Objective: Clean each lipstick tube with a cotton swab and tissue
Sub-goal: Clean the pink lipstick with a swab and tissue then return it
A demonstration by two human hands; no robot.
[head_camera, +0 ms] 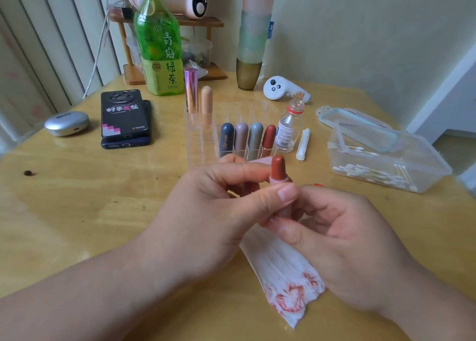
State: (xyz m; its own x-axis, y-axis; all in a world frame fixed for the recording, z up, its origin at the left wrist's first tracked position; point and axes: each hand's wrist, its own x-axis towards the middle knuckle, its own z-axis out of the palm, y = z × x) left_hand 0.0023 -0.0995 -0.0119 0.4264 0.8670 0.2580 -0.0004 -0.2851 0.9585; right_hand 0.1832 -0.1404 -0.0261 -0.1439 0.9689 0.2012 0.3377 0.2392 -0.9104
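Near the table's [77,212] front edge the open lipstick [278,169] stands upright, long axis vertical, bullet up. The left hand [211,206] pinches its pink collar and the right hand [350,240] grips its base, with the stained tissue [286,279] directly beneath both
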